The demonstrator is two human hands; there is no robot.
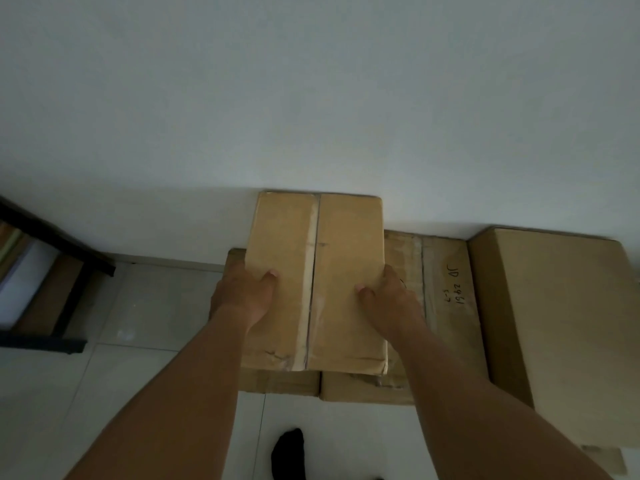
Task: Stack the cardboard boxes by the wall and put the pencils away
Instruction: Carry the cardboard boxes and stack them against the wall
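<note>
A taped tan cardboard box lies over a wider cardboard box that rests on the floor against the white wall. My left hand grips the top box's left side, thumb on its top face. My right hand grips its right side the same way. The lower box bears black handwriting on its right part. A taller cardboard box stands to the right, also by the wall. No pencils are in view.
A dark-framed shelf unit with stored items stands at the left. The floor is pale tile. My foot in a black sock is at the bottom centre, just in front of the boxes.
</note>
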